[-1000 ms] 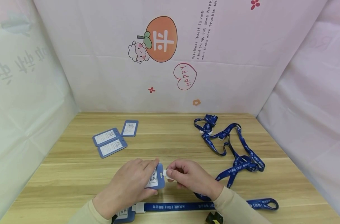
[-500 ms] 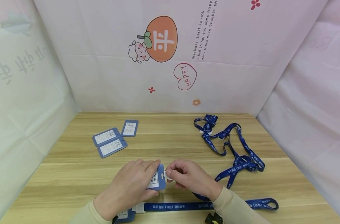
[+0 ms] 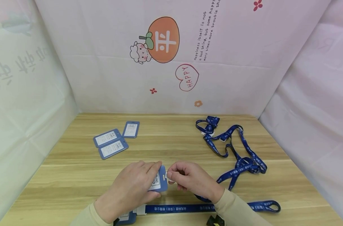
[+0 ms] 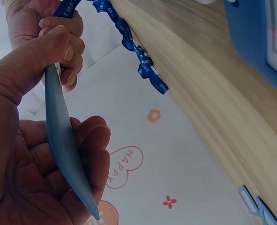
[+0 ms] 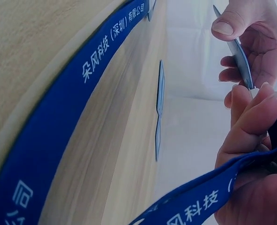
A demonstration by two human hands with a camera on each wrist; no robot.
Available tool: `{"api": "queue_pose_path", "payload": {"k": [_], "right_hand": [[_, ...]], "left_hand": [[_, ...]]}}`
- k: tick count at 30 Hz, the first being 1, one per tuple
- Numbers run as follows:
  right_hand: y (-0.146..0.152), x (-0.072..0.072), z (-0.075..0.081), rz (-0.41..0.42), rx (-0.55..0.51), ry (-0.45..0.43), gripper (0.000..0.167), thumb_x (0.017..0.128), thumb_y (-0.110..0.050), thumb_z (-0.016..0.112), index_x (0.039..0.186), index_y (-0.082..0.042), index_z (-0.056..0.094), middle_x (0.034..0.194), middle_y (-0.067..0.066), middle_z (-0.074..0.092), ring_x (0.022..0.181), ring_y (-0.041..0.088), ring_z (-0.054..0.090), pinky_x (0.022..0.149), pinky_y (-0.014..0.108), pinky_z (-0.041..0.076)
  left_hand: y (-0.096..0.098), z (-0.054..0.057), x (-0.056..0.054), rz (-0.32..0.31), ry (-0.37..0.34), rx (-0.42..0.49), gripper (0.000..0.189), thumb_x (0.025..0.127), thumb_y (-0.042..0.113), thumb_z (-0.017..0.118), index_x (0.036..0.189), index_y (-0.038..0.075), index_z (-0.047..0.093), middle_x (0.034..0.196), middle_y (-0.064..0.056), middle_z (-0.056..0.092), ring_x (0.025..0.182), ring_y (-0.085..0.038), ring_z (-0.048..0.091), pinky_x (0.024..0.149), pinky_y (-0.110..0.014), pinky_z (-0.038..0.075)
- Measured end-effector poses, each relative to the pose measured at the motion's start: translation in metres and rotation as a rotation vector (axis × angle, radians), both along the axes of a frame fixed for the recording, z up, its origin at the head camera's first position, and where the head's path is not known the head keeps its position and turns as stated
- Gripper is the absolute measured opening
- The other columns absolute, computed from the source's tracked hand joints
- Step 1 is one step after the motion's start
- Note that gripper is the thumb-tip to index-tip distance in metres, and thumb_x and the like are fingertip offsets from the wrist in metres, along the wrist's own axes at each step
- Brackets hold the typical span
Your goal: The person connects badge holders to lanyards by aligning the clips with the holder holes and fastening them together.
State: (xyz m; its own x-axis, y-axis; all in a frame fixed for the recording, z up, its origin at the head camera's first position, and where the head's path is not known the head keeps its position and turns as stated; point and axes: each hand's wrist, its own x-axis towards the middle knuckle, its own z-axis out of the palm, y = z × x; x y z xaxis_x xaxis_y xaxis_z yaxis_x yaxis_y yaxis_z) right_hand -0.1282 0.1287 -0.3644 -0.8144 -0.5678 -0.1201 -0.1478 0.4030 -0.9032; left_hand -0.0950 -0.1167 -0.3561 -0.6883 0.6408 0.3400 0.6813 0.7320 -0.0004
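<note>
My left hand grips a blue card holder by its sides, its slotted end pointing right; in the left wrist view the holder shows edge-on between thumb and fingers. My right hand pinches a small white clip right at the holder's slot. A navy lanyard with white lettering runs through the right palm in the right wrist view. The fingertips hide much of the clip.
Several blue card holders lie at the left back. Tangled navy lanyards lie on the right. In front, a flat lanyard strap joins another holder, partly under the left wrist. White printed cloth walls the wooden table.
The left hand and its card holder have shifted slightly right, so the clip overlaps the slotted end a little less. The right hand has barely moved.
</note>
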Motion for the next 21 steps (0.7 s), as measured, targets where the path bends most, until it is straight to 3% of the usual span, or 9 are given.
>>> {"api": "queue_pose_path", "payload": {"k": [21], "right_hand": [[-0.0029,-0.0005,0.0011,0.01,-0.01,0.004,0.025,0.107,-0.037,0.06,0.103,-0.016,0.073,0.092,0.002,0.073,0.065,0.013,0.061,0.054,0.025,0.054]], "left_hand": [[-0.001,0.0005,0.0018,-0.01,0.024,0.001,0.085,0.078,0.058,0.087,0.138,0.003,0.064,0.126,-0.008,0.075,0.097,-0.016,0.07,0.088,-0.032,0.063]]}}
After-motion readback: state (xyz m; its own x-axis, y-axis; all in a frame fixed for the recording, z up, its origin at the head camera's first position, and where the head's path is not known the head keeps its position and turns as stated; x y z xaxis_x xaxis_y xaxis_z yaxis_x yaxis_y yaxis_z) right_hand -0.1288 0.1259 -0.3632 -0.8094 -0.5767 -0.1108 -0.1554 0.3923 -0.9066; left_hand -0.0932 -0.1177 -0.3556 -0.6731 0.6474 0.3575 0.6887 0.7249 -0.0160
